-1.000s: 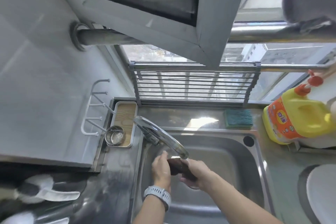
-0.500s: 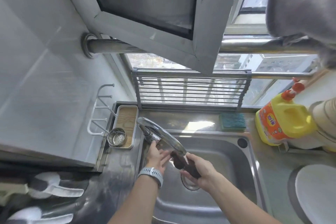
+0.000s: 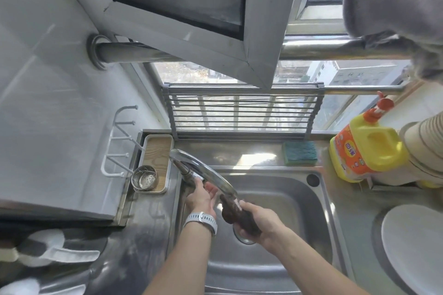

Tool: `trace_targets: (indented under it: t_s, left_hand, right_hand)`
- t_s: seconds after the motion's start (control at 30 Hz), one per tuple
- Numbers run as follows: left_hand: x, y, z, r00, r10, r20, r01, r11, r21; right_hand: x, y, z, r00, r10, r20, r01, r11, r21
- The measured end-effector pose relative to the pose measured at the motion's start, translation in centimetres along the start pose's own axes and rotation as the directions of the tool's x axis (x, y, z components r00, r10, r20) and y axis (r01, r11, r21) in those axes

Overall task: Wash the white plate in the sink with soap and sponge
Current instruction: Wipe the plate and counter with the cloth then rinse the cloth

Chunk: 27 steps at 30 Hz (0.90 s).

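Note:
My right hand (image 3: 260,221) is closed around a dark brown scrubbing sponge (image 3: 231,211), held over the steel sink (image 3: 294,201) right under the faucet spout (image 3: 206,171). A thin white streak of water touches the sponge's top. My left hand (image 3: 202,196), with a white watch on its wrist, grips the faucet handle (image 3: 188,173) at the sink's left rim. The white plate (image 3: 412,246) lies on the counter to the right of the sink, apart from both hands. A yellow soap bottle (image 3: 364,148) stands at the back right.
A green sponge (image 3: 299,153) lies on the ledge behind the sink. A small steel strainer cup (image 3: 143,178) sits in a tray (image 3: 159,148) at left. A roll-up rack (image 3: 242,112) leans on the window. Stacked paper bowls (image 3: 422,148) stand beside the soap. The drain (image 3: 242,239) is partly hidden by my right hand.
My left hand left the brown sponge and moved up-left onto the faucet handle. My right hand kept the sponge under the spout. The view shifted slightly.

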<state>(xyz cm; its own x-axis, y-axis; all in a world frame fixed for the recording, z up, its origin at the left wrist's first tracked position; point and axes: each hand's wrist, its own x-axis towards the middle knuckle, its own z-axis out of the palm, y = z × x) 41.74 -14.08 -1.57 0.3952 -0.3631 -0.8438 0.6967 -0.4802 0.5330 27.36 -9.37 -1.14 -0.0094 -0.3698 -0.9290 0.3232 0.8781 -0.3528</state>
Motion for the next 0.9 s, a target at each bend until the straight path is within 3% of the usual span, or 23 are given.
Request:
trace_targets:
  t_s: [0.17,0.27,0.33,0.37,0.4,0.47,0.53,0.63,0.67,0.77,0.9]
  left_hand:
    - [-0.8,-0.1,-0.3,0.999,0.019,0.035,-0.021,0.997,0.080]
    - [-1.0,-1.0,-2.2,0.981,0.054,0.184,-0.128,0.898,0.420]
    - [-2.7,-1.8,-4.2,0.886,0.002,0.464,-0.352,0.656,0.668]
    - [-3.3,-2.5,-5.4,0.792,-0.071,0.606,-0.500,0.493,0.712]
    - [-4.1,-3.1,-6.3,0.695,-0.146,0.705,-0.631,0.347,0.694]
    - [-4.5,-4.3,-6.7,0.555,-0.135,0.821,-0.812,0.131,0.569]
    - [-4.1,-5.4,-6.1,0.510,-0.049,0.859,-0.860,0.005,0.511]
    - [-5.5,-5.9,-4.4,0.555,0.000,0.832,-0.807,-0.243,0.539]
    - [-6.2,-6.0,-4.0,0.571,-0.007,0.821,-0.768,-0.359,0.531]
    - [-7.6,-6.1,-3.0,0.627,-0.040,0.778,-0.639,-0.597,0.484]
    - [-7.5,-6.4,-2.4,0.655,-0.080,0.752,-0.577,-0.694,0.429]
  right_hand:
    - [-0.3,-0.2,-1.1,0.997,0.000,0.072,0.006,0.996,-0.086]
    - [-1.3,-1.1,-2.1,0.994,-0.005,0.108,0.033,0.963,-0.266]
    - [-2.3,-1.8,-2.7,0.990,-0.035,0.137,0.093,0.891,-0.444]
    - [-2.9,-2.2,-2.8,0.986,-0.055,0.157,0.131,0.836,-0.533]
    - [-3.5,-2.5,-3.0,0.978,-0.081,0.190,0.180,0.784,-0.594]
    - [-4.0,-2.6,-3.3,0.957,-0.113,0.267,0.267,0.700,-0.663]
    - [-4.0,-2.4,-3.7,0.922,-0.123,0.368,0.376,0.511,-0.773]
    - [-3.1,-1.5,-3.9,0.886,-0.216,0.411,0.389,-0.136,-0.911]
    - [-3.0,-1.2,-3.8,0.857,-0.286,0.428,0.351,-0.285,-0.892]
    - [-2.8,-0.5,-3.4,0.803,-0.345,0.487,0.299,-0.474,-0.828]
    - [-2.9,-0.7,-3.4,0.780,-0.336,0.528,0.261,-0.592,-0.762]
